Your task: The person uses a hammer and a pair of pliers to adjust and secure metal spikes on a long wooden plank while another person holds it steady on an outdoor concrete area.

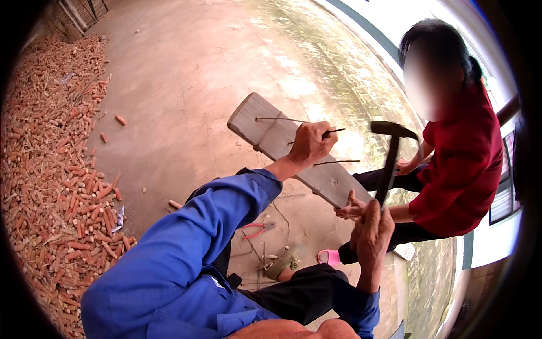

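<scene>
A long grey wooden board (pixel 271 134) slants across the middle, with several thin metal wires or rods lying across it or sticking out. Over the board, my left hand (pixel 311 141) is closed around a thin dark metal rod (pixel 334 131), whose end pokes out to the right. My right hand (pixel 374 231) grips the handle of a hammer (pixel 389 169), held upright with its dark head raised to the right of the board. Beside it, another person's hand (pixel 352 207) holds the board's near end.
The other person, in a red top (pixel 460 164), sits at the right. Red-handled pliers (pixel 257 229) and loose wires lie on the concrete floor (pixel 169 85) below the board. A pink slipper (pixel 329 257) is near the person's foot. Corn cobs (pixel 56 181) are heaped along the left.
</scene>
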A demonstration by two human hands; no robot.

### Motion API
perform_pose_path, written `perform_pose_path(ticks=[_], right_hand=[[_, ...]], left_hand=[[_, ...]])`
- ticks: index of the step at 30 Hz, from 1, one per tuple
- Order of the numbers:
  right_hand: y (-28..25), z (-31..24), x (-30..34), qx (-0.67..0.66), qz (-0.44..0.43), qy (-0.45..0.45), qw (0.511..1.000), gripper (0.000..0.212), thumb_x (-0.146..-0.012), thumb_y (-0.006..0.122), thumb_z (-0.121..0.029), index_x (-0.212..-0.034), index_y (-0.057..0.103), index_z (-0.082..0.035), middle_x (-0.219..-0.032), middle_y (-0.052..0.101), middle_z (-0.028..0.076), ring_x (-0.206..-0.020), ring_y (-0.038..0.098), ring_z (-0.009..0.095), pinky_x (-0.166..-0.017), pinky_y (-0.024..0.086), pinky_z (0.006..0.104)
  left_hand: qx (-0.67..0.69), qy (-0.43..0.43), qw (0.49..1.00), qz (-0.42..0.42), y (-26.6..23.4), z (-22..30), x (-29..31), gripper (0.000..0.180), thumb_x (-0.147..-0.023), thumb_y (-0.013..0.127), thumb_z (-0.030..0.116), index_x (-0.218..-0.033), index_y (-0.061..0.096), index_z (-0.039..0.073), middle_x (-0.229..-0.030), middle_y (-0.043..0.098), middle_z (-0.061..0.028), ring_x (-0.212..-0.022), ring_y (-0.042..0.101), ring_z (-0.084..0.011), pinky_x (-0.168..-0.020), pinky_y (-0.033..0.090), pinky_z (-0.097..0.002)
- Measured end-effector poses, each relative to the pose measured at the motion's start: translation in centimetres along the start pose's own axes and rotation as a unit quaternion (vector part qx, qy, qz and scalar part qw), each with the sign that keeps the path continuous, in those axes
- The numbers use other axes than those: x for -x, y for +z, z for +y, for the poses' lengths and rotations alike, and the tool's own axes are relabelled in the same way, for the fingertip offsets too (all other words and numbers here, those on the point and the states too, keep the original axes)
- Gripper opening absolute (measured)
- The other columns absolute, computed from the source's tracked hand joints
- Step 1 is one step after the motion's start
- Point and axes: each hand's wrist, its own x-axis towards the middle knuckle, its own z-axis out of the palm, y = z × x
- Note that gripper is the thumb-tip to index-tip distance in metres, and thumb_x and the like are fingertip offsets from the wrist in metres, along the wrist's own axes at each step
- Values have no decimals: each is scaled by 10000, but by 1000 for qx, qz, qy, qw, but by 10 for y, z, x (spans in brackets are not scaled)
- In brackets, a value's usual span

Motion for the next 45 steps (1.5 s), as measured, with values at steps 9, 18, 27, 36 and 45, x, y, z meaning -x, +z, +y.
perform_pose_path(ticks=[9, 18, 27, 36, 45], right_hand=[[15, 65, 54, -177, 41, 99, 978, 302, -993, 454, -317, -806, 432, -81, -519, 346, -49, -376, 306, 36, -331, 258, 207], [50, 80, 45, -221, -39, 186, 957, 313, -986, 464, -356, -844, 450, -77, -520, 335, -62, -384, 303, 35, -348, 228, 214], [108, 64, 43, -486, -84, 326, 807, 368, -978, 409, -467, -859, 417, -118, -552, 290, -47, -383, 239, 68, -354, 239, 241], [166, 68, 11, -563, -83, 331, 753, 383, -967, 416, -490, -830, 396, -133, -551, 275, -59, -403, 255, 66, -358, 270, 252], [166, 70, 35, -614, 214, 262, 713, 366, -963, 425, -495, -839, 399, -152, -564, 301, -51, -416, 272, 75, -383, 293, 252]], left_hand=[[-187, 115, 975, -20, -70, -14, -27, 324, -892, 602, 346, -922, 627, 24, -890, 660, -156, -851, 640, -317, -746, 513, -375], [-142, -375, 916, -25, -168, -84, -39, 646, -851, 562, 555, -974, 597, -79, -845, 631, -164, -853, 623, -268, -771, 510, -416], [-24, -372, 928, -9, -157, -66, -31, 547, -876, 584, 507, -769, 631, -27, -736, 592, -82, -670, 545, -147, -635, 458, -322], [-26, -346, 937, -34, -157, -85, -24, 540, -860, 624, 484, -873, 637, -56, -816, 625, -88, -721, 561, -132, -662, 461, -291], [-41, -358, 932, -23, -161, -96, -17, 513, -858, 636, 474, -647, 609, 7, -687, 565, -26, -634, 485, -107, -587, 435, -293]])
